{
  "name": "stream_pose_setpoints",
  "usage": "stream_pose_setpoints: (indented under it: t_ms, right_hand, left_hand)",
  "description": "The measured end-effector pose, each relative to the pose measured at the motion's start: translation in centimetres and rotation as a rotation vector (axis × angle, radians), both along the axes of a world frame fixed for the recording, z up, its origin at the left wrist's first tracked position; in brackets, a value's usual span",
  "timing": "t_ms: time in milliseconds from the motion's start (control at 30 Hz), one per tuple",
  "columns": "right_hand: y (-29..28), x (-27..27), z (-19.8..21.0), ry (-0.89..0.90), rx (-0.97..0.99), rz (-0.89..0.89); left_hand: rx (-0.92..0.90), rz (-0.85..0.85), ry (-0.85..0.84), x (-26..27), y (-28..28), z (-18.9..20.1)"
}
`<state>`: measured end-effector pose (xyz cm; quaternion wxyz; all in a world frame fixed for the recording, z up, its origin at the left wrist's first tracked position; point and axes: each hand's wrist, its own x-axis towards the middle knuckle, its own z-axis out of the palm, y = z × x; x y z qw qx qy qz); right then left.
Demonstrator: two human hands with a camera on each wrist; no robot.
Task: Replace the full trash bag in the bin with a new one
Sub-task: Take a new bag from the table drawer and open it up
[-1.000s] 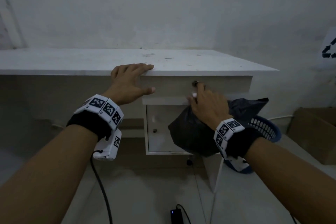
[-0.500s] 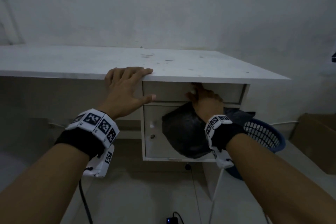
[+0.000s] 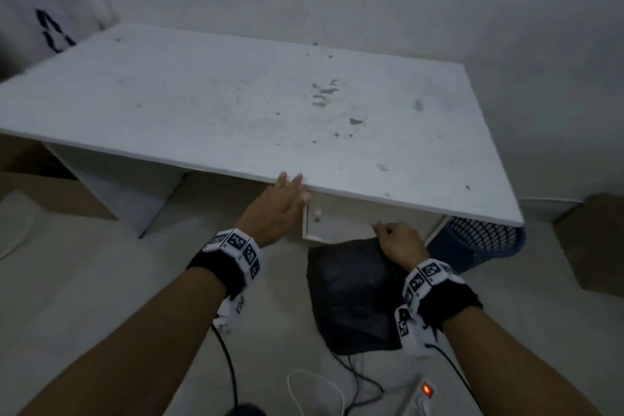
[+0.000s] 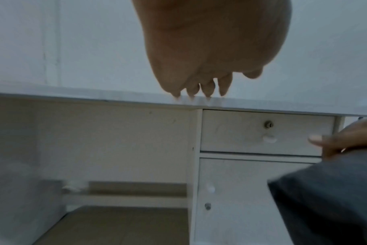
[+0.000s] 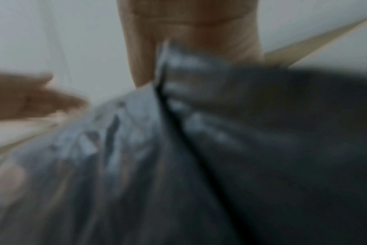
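Note:
A flat black trash bag (image 3: 351, 294) hangs from my right hand (image 3: 396, 241), which grips its top edge in front of the white desk's drawer unit. The same bag (image 5: 199, 149) fills the blurred right wrist view, and its corner (image 4: 325, 199) shows in the left wrist view. My left hand (image 3: 283, 203) rests with straight fingers (image 4: 191, 92) on the front edge of the desk top (image 3: 236, 105). The blue mesh bin (image 3: 479, 243) stands on the floor under the desk's right end, beside my right hand. The drawer (image 4: 262, 132) is closed.
Cardboard boxes (image 3: 594, 246) sit on the floor at right and at far left. Cables and a power strip with a red light (image 3: 427, 390) lie on the floor near my feet. A cupboard door with a knob (image 4: 210, 189) is below the drawer.
My head has risen, so the view looks down on the desk top. My right hand has left the drawer knob and dropped lower with the bag. The drawer is pushed in.

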<state>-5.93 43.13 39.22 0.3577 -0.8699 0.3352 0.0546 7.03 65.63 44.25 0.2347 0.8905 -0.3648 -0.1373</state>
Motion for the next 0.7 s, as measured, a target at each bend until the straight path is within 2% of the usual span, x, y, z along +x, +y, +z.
stream_pose_setpoints:
  t_ms: [33, 100, 167, 233, 333, 433, 567, 700]
  right_hand:
    - [0.7, -0.8, 2.0, 0.004, 0.026, -0.003]
    - [2.1, -1.3, 6.3, -0.003, 0.04, 0.032]
    - [3.0, -0.5, 10.5, -0.023, 0.04, 0.072]
    - [3.5, 1.5, 14.4, -0.038, 0.029, 0.08]
    - [3.5, 6.3, 19.5, -0.076, -0.002, 0.068]
    - [3.5, 12.6, 23.4, -0.138, -0.087, 0.073]
    - [4.2, 21.2, 29.0, -0.229, -0.112, 0.152]
    - [5.0, 27.2, 33.8, -0.274, -0.104, 0.347]
  left_hand:
    - [-0.005, 0.02, 0.063, -0.7, 0.9, 1.7]
    - [-0.03, 0.07, 0.035, -1.7, 2.7, 4.8]
    - [-0.089, 0.121, 0.049, -1.3, 4.0, 7.6]
    - [-0.118, 0.193, 0.151, 0.0, 5.0, 10.5]
    - [-0.051, 0.206, 0.363, 3.1, 5.5, 13.7]
    - [-0.003, 0.159, 0.446, 7.4, 5.4, 16.4]
    - [-0.182, 0.219, 0.611, 14.5, 4.7, 20.4]
    - [-0.372, 0.264, 0.719, 21.2, 3.6, 24.9]
